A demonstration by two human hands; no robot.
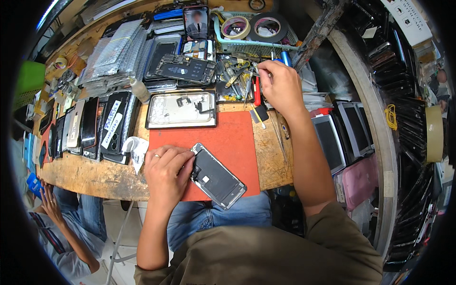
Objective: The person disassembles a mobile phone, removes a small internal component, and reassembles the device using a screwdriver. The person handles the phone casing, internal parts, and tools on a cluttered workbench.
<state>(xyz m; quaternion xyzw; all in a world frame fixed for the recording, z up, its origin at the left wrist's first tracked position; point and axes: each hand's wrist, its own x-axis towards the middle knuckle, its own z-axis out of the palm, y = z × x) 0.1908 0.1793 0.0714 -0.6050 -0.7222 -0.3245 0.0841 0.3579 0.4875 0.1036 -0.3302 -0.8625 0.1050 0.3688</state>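
My left hand (167, 172) grips the upper left edge of a phone screen (218, 176), its black back facing up. The screen lies tilted over the front of a red-orange mat (199, 142). Over the tool tray (223, 98) at the back, my right hand (281, 84) has thumb and forefinger pinched together; what they hold, if anything, I cannot make out. Screwdrivers and small tools (235, 78) crowd that tray, and a red-handled tool (257, 91) lies just left of the hand. A clear shallow case (181, 110) holding small black parts sits behind the mat.
An opened phone (185, 69) rests behind the case. A green basket (225, 43) holds tape rolls. Bubble-wrapped packs (111, 54) and a row of phones (88, 121) stand left. Tweezers (278, 135) lie right of the mat. Another person's hand (51, 204) shows lower left.
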